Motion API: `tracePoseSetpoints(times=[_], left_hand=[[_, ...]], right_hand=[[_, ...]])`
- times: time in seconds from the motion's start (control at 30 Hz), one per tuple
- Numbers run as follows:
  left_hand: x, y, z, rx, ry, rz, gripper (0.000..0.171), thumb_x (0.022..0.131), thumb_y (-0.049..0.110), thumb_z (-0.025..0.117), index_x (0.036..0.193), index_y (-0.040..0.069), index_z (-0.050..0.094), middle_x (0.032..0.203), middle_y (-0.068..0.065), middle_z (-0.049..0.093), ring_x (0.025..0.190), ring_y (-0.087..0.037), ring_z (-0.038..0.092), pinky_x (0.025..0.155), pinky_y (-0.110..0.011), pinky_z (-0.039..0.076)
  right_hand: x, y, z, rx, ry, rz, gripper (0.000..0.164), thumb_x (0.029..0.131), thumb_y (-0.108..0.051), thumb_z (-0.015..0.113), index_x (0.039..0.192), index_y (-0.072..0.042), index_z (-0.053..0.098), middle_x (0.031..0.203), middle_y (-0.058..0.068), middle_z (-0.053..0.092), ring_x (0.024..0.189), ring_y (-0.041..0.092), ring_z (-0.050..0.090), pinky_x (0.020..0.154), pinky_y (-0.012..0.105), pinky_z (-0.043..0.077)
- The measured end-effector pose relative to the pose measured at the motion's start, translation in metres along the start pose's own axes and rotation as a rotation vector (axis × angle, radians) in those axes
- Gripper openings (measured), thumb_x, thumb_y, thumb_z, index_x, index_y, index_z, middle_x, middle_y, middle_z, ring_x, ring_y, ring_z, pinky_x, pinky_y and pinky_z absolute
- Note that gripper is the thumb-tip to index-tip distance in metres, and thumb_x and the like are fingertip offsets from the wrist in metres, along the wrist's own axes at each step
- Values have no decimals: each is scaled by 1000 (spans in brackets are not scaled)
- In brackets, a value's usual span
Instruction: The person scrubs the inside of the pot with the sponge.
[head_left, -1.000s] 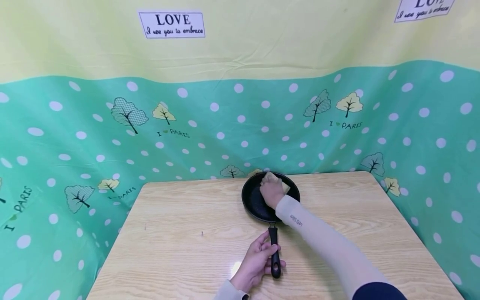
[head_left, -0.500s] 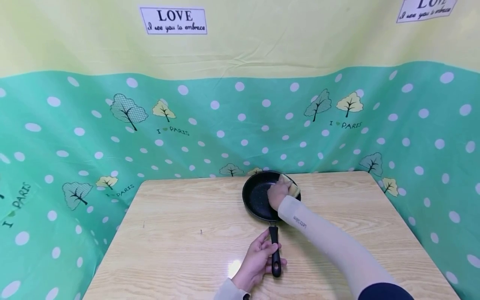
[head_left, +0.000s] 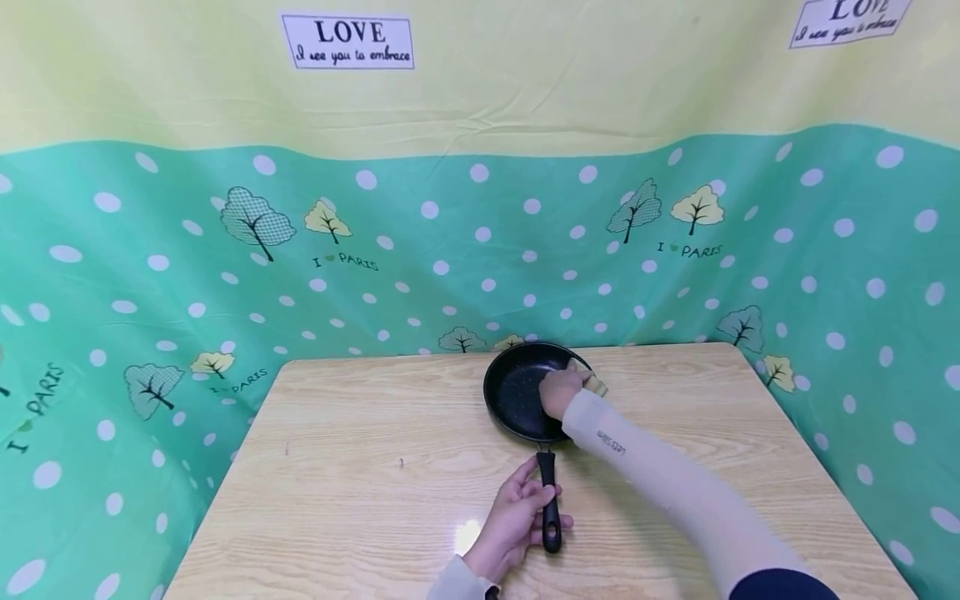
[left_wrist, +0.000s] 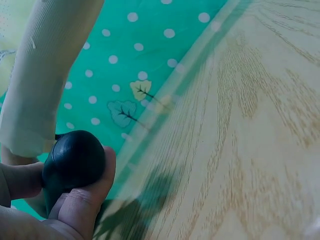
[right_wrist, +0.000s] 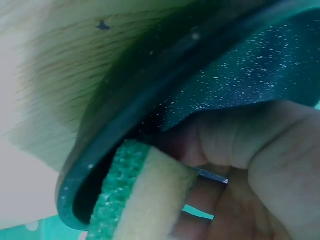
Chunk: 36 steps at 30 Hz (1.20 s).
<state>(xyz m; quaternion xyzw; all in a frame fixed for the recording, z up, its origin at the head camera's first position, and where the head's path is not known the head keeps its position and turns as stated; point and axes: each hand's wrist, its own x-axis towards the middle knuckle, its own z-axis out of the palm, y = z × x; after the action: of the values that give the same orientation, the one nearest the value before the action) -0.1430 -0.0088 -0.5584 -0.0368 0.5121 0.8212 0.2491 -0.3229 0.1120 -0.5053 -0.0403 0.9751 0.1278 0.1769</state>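
A black frying pan [head_left: 517, 396] with a speckled inside lies toward the back of the table. Its black handle [head_left: 551, 508] points to the front, and my left hand [head_left: 513, 521] holds it between thumb and fingers. In the left wrist view the round handle end [left_wrist: 77, 157] sits in that grip. My right hand [head_left: 561, 392] is inside the pan at its right side, gripping a sponge [head_left: 596, 385]. The right wrist view shows the sponge [right_wrist: 145, 195] with a green scrubbing layer against the pan wall [right_wrist: 117, 135] and a pale yellow body under my thumb.
The light wooden table [head_left: 360, 467] spreads out around the pan. A green and yellow curtain [head_left: 420, 250] with dots and trees hangs behind its back edge and along both sides. My right forearm in a pale sleeve [head_left: 667, 492] reaches across the table's right half.
My right hand has moved the sponge from the pan's upper middle rightward and slightly toward me, to the right wall. The left hand keeps its hold on the handle.
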Motion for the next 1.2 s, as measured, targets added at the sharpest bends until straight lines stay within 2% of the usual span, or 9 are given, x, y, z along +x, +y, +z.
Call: tracePoseSetpoints(times=[0.2, 0.37, 0.47, 0.63, 0.67, 0.73, 0.87, 0.93, 1.2], left_hand=[[0, 0, -1, 7, 16, 8, 69, 97, 12, 60, 156, 9, 24, 115, -15, 62, 76, -31, 73, 64, -42, 60], [0, -1, -1, 10, 17, 1, 69, 98, 13, 60, 155, 6, 22, 122, -18, 61, 76, -30, 74, 62, -39, 59], [0, -1, -1, 9, 18, -4, 69, 98, 13, 59, 155, 6, 22, 123, -18, 60, 76, -29, 74, 60, -36, 59], [0, -1, -1, 7, 19, -11, 70, 98, 13, 60, 155, 6, 20, 122, -17, 60, 76, -28, 74, 56, -32, 57], [0, 0, 0, 7, 19, -12, 70, 98, 13, 60, 155, 6, 20, 122, -16, 60, 77, -28, 74, 56, -32, 56], [0, -1, 0, 6, 20, -12, 70, 98, 13, 60, 155, 6, 21, 123, -17, 60, 77, -28, 74, 55, -31, 56], [0, -1, -1, 7, 21, -13, 70, 98, 13, 60, 155, 6, 20, 122, -16, 60, 76, -28, 74, 56, -32, 56], [0, 0, -1, 8, 19, -13, 72, 97, 13, 60, 156, 6, 19, 120, -16, 61, 76, -28, 74, 56, -32, 57], [0, 2, 0, 20, -5, -10, 67, 97, 11, 60, 156, 14, 27, 113, -13, 61, 74, -28, 73, 54, -32, 56]], right_hand=[[-8, 9, -3, 95, -10, -39, 35, 92, -11, 61, 127, -3, 64, 131, 23, 59, 126, 49, 47, 95, 71, 40], [-14, 16, -13, 107, -109, -99, 37, 92, -10, 63, 128, -8, 63, 114, 14, 63, 95, 32, 59, 77, 47, 55], [-16, 19, -17, 144, -164, -127, 36, 92, -10, 61, 128, -7, 62, 108, 12, 59, 84, 26, 58, 65, 34, 51], [-16, 17, -23, 239, -230, -157, 34, 91, -16, 59, 123, -5, 62, 106, 13, 59, 71, 22, 60, 54, 29, 45], [-8, 19, -18, 256, -235, -182, 34, 90, -18, 59, 121, -5, 62, 104, 12, 59, 67, 19, 58, 52, 28, 43], [-10, 18, -20, 267, -268, -216, 27, 87, -16, 60, 111, -5, 65, 96, 11, 62, 63, 18, 56, 51, 28, 41], [-13, 19, -22, 305, -327, -337, 6, 78, -9, 60, 77, -9, 66, 71, 3, 60, 54, 14, 48, 48, 26, 36], [-22, 18, -29, 320, -345, -393, 13, 75, -7, 60, 63, -13, 61, 62, 0, 56, 52, 13, 47, 48, 24, 35], [-26, 17, -29, 377, -338, -570, 22, 76, -10, 62, 57, -20, 55, 60, -7, 50, 56, 9, 44, 53, 22, 35]])
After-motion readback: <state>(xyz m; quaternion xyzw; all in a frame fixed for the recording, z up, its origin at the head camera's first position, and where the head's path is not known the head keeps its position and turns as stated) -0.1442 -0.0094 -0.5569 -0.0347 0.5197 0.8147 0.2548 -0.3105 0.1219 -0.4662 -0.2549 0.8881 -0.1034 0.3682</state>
